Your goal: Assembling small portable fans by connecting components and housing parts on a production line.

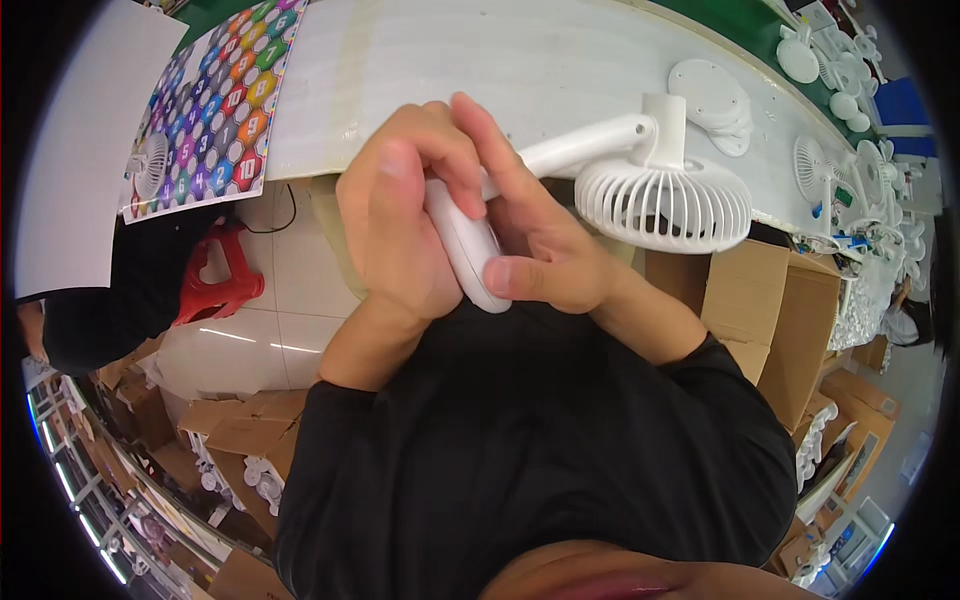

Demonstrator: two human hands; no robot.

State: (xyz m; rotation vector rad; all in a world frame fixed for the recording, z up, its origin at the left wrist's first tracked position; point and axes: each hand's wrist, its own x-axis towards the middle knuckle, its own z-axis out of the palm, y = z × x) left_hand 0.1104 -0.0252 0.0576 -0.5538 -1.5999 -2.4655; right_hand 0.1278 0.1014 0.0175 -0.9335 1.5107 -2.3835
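Observation:
I hold a small white fan between my two hands above the near edge of the table. Its rounded base (468,255) is tipped up on edge. My left hand (400,210) is closed on the base's left side, with its fingertips over the upper end. From the other side my right hand (550,235) grips it, thumb pressed on the lower end and fingers running up beside the arm. The white fan arm (590,143) stretches right to the caged fan head (665,203), which hangs past the table edge. The palms hide part of the base.
Flat white discs (712,100) are stacked on the white table (430,60) at right. More fan parts (825,175) lie further right. A colourful numbered sheet (215,110) is at left, above a red stool (225,275). An open cardboard box (745,300) stands below the edge at right.

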